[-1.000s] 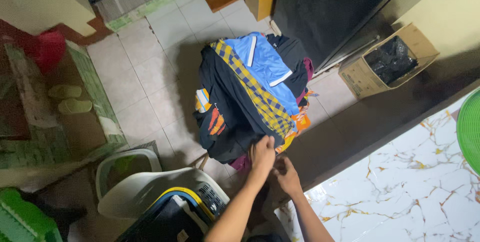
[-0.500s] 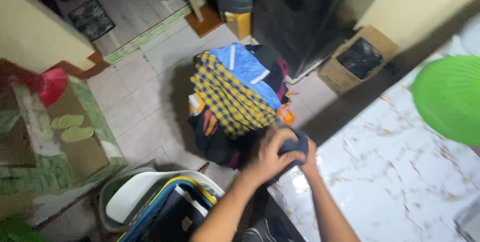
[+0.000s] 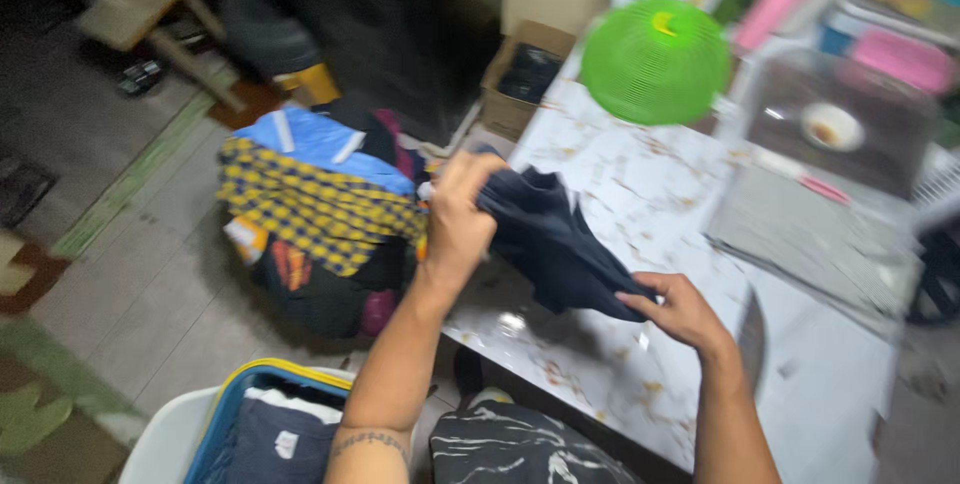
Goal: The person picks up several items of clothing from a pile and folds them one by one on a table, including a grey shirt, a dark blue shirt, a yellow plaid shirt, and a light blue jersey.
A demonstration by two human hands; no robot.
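Note:
A dark navy garment (image 3: pixel 555 244) hangs stretched between both my hands above a white marble-patterned table (image 3: pixel 620 184). My left hand (image 3: pixel 455 219) grips its upper end near the table's left edge. My right hand (image 3: pixel 678 306) pinches its lower corner over the tabletop. To the left, on the tiled floor, stands a pile of clothes (image 3: pixel 315 209) with a yellow and navy checked cloth and a blue shirt on top.
A green mesh dome cover (image 3: pixel 655 59) sits at the table's far end, a grey mat (image 3: pixel 810 234) and a clear box with a bowl (image 3: pixel 835 124) to the right. A cardboard box (image 3: pixel 520 84) stands by a dark cabinet. A white chair with folded clothes (image 3: pixel 260 424) is below.
Both hands lifted the dark garment off the pile and carried it right over the table, spreading it apart. The view swung right, and more of the table shows.

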